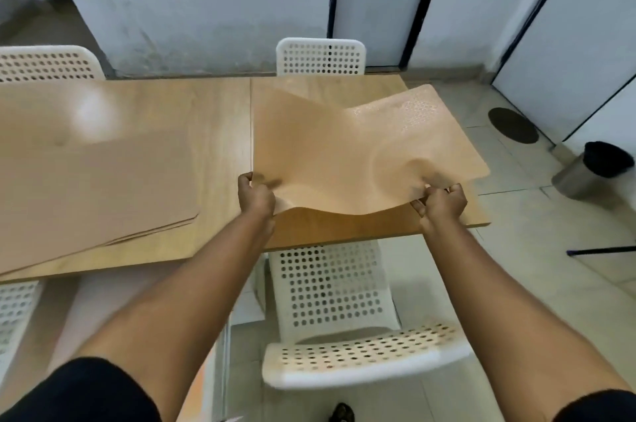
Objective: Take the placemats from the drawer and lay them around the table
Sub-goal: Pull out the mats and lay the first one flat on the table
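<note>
From the head camera, both hands hold one thin, bendy, peach-coloured placemat point(361, 153) by its near edge. The left hand point(256, 196) pinches the near left corner. The right hand point(442, 203) pinches the near right corner. The mat is wavy and partly lifted over the right end of the long, light brown wooden table point(216, 118). A stack of flat peach placemats point(93, 187) lies on the left part of the table. A white plastic chair with round holes point(337, 311) stands below the arms, just beside the table.
</note>
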